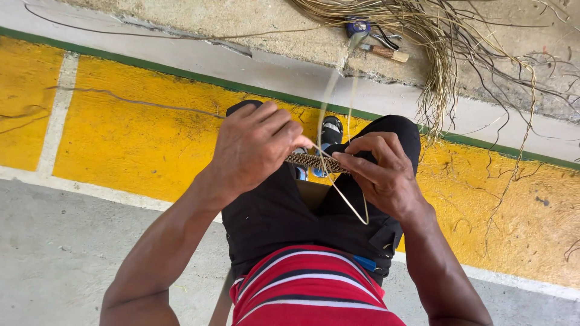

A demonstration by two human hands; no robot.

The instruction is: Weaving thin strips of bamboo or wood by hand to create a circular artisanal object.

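Over the lap, both hands' fingers pinch a light, stiff braid (315, 162): left hand (254, 151) at nine o'clock, right hand (383, 172) at three with a springy fibre (347, 202).

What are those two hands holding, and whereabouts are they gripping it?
A narrow woven band: the left hand pinches one end, the right hand the other. A pale fibre strand loops down from the right hand's fingertips.
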